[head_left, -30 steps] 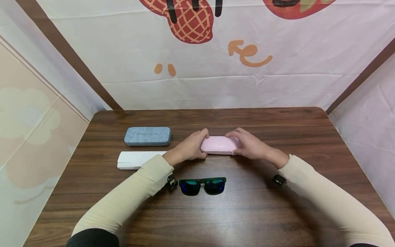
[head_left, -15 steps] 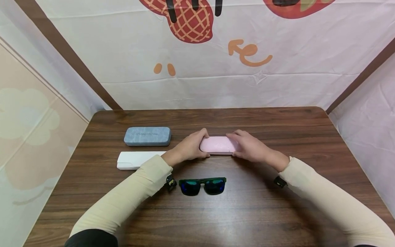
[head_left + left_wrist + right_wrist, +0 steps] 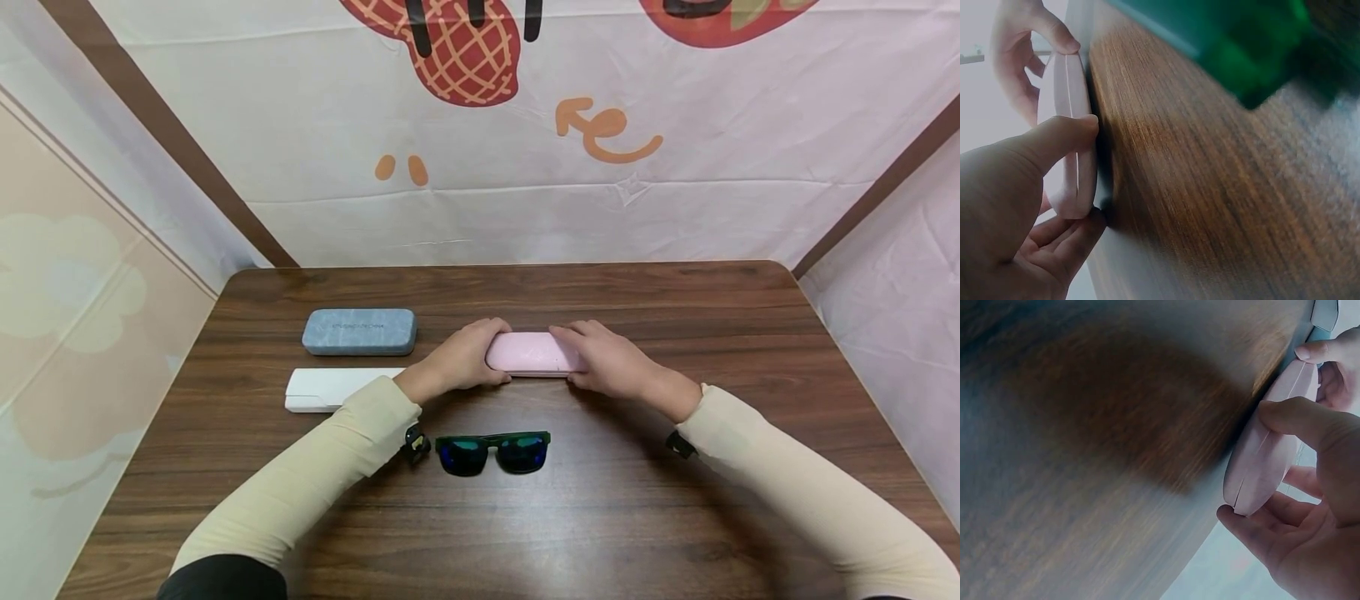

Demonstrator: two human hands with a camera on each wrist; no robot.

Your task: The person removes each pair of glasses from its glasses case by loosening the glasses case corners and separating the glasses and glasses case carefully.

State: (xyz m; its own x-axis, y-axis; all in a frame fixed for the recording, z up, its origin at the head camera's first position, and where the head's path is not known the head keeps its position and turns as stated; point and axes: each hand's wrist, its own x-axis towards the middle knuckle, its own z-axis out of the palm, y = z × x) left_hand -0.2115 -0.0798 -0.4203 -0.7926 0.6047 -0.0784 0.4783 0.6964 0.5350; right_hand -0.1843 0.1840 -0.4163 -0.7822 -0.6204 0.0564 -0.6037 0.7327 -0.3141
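Note:
A closed pink case (image 3: 531, 353) lies on the table between the two hands. The left hand (image 3: 463, 357) grips its left end, the thumb on the near side and fingers round the end and far side. On the right end, the right hand (image 3: 617, 364) holds it the same way. In the left wrist view the left thumb rests across the seam of the case (image 3: 1067, 106); the right wrist view shows the right thumb on the side of the case (image 3: 1266, 450). Dark sunglasses (image 3: 492, 452) with blue-green lenses lie folded or flat nearer the front.
A blue case (image 3: 359, 332) lies at the back left of the wooden table (image 3: 637, 533). In front of it is a white case (image 3: 330, 389), its right end hidden by the left wrist. A printed cloth (image 3: 525, 217) hangs behind the table.
The right hand has shifted slightly on the right end of the pink case, its fingers covering a little more of it. The left hand and the other things look unmoved.

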